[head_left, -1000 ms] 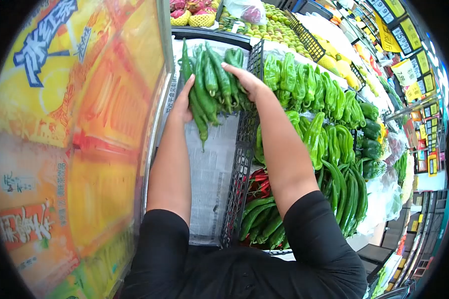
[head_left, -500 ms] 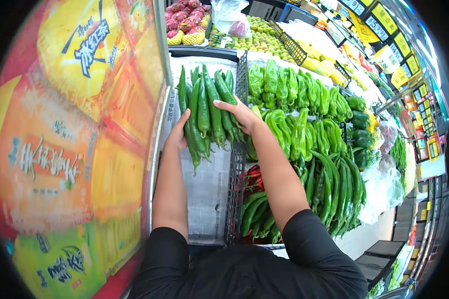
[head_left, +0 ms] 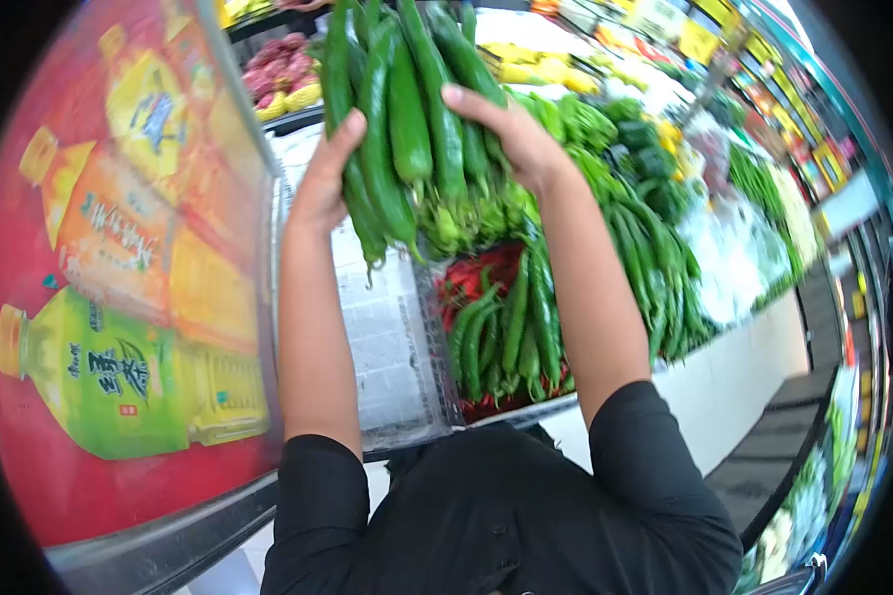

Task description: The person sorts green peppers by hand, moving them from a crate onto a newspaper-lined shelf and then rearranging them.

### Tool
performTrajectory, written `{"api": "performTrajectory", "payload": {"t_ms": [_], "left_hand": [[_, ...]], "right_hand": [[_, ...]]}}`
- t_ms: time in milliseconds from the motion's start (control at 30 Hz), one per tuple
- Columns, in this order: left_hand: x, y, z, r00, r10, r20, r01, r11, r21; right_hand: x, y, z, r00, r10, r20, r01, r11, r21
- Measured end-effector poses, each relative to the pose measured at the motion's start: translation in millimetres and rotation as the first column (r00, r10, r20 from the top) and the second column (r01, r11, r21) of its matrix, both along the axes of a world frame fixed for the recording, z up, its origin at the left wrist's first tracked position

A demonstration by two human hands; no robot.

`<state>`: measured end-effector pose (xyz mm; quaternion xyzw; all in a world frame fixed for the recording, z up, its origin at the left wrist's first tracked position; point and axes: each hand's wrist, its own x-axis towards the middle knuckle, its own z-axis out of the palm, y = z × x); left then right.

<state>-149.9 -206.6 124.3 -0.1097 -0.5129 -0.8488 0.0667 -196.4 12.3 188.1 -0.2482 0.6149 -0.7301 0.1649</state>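
A bunch of long green chili peppers [head_left: 407,119] is squeezed between my two hands, stems pointing toward me. My left hand [head_left: 325,174] grips the bunch from its left side, thumb on top. On the other side my right hand [head_left: 514,139] wraps around it, its thumb lying over the peppers. The bunch is lifted above a crate lined with white printed paper [head_left: 377,327]. More long green peppers [head_left: 516,337] lie over red chilies [head_left: 481,273] to the right of that lining. The undersides of my fingers are hidden by the bunch.
At left stands a panel printed with drink bottles [head_left: 119,297]. Dragon fruit [head_left: 278,69] sits beyond the crate. On the right are more green peppers [head_left: 655,268], dark green bell peppers [head_left: 655,164], plastic bags [head_left: 729,268] and shelves with price tags [head_left: 814,119].
Both hands have raised the bunch of peppers, which now looks larger and higher in view. The camera view has shifted and turned, showing more of the drink panel's lower part and the floor.
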Motion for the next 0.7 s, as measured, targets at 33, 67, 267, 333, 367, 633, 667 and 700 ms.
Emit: {"api": "performTrajectory", "payload": {"t_ms": [33,67,267,333,367,633,667,700], "left_hand": [[-4.2,12.2,15.3,0.997,-0.053,-0.062,0.052,0.999,-0.005],[0.5,31.2,37.5,0.995,-0.072,-0.072,0.071,0.997,-0.019],[-14.9,128.8,92.3,0.949,-0.256,-0.182,0.258,0.966,-0.012],[-25.8,160.1,101.5,0.92,-0.343,-0.188,0.35,0.937,0.001],[-29.4,179.5,101.9,0.918,-0.355,-0.178,0.366,0.93,0.028],[-32.9,327.2,101.6,0.887,-0.432,-0.163,0.443,0.896,0.032],[-38.3,343.3,99.5,0.887,-0.435,-0.155,0.445,0.895,0.037],[-43.5,358.4,98.4,0.888,-0.436,-0.146,0.446,0.894,0.042]], "right_hand": [[13.1,15.7,21.4,0.998,-0.043,-0.037,0.043,0.999,0.013],[21.1,32.7,38.4,0.998,-0.056,-0.021,0.056,0.998,0.007],[43.4,135.5,96.6,0.989,-0.145,-0.019,0.145,0.989,0.0],[51.2,166.2,109.6,0.98,-0.2,-0.022,0.2,0.98,0.004],[56.1,181.0,114.4,0.964,-0.261,-0.053,0.262,0.965,0.007],[28.2,326.0,106.6,0.976,-0.216,-0.011,0.217,0.975,0.04],[22.3,341.1,102.8,0.973,-0.198,-0.122,0.201,0.98,0.006],[16.0,355.8,101.1,0.973,-0.212,-0.089,0.214,0.977,0.012]]}}
